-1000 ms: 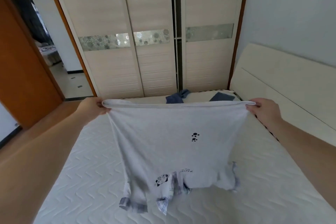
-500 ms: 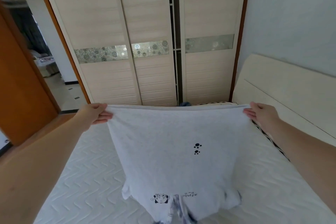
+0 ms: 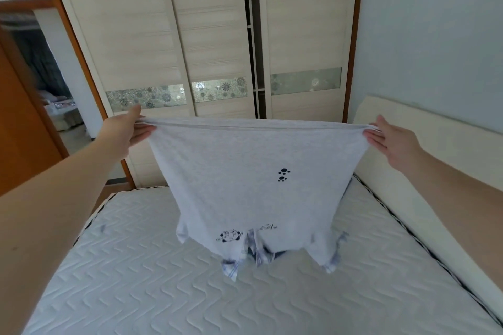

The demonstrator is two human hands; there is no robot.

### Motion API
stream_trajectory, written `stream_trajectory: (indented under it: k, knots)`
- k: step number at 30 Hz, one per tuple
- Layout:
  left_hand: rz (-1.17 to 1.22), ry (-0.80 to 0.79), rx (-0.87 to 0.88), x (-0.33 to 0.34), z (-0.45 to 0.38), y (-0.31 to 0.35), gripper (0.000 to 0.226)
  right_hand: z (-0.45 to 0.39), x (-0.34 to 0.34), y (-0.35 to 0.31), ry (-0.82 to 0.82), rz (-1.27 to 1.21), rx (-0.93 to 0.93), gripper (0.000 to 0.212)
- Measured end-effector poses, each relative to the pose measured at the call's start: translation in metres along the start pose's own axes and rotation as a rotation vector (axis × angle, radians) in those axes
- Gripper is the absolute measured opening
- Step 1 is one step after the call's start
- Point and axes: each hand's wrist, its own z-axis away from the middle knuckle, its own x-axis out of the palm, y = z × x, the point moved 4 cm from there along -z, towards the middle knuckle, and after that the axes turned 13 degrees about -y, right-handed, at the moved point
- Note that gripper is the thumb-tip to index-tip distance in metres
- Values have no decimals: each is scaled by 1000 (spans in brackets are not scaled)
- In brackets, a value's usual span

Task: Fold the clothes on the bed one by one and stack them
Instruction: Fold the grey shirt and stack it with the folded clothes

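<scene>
A light grey T-shirt (image 3: 250, 177) with small black paw prints and a cartoon print hangs upside down in the air above the bed (image 3: 136, 275). Its hem is stretched tight between my hands. My left hand (image 3: 128, 130) pinches the hem's left corner and my right hand (image 3: 392, 139) pinches the right corner. The plaid-trimmed collar and sleeves dangle just over the mattress. Whatever lies on the bed behind the shirt is hidden.
A cream headboard (image 3: 424, 160) runs along the right side of the bed. A pale sliding-door wardrobe (image 3: 212, 43) stands beyond the far end, and an orange door (image 3: 21, 128) and doorway are at the left.
Both hands have risen with the shirt, lifting its collar and sleeves off the mattress. The blue clothes seen at the far end of the bed are now hidden behind it.
</scene>
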Motion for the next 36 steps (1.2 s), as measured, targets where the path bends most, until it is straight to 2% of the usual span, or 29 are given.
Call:
stream_trajectory:
  k: [5, 12, 15, 20, 23, 29, 36]
  knots:
    - [-12, 23, -167, -15, 56, -81, 16, 50, -29, 46, 19, 30, 114, 16]
    - [-34, 66, -417, -34, 203, -277, 5, 190, -104, 196, 120, 43, 458, 11]
    - [-40, 135, -521, -49, 278, -362, 5, 266, -146, 262, 192, 78, 601, 23]
    - [-59, 245, -704, -67, 397, -467, 12, 381, -206, 341, 285, 126, 826, 28]
    - [-80, 270, -803, -80, 456, -524, 26, 439, -239, 379, 333, 172, 943, 27]
    - [-69, 336, -979, -107, 552, -625, 19, 523, -272, 438, 401, 232, 1036, 41]
    - [-44, 377, -1000, -120, 624, -695, 13, 598, -294, 495, 440, 269, 1065, 38]
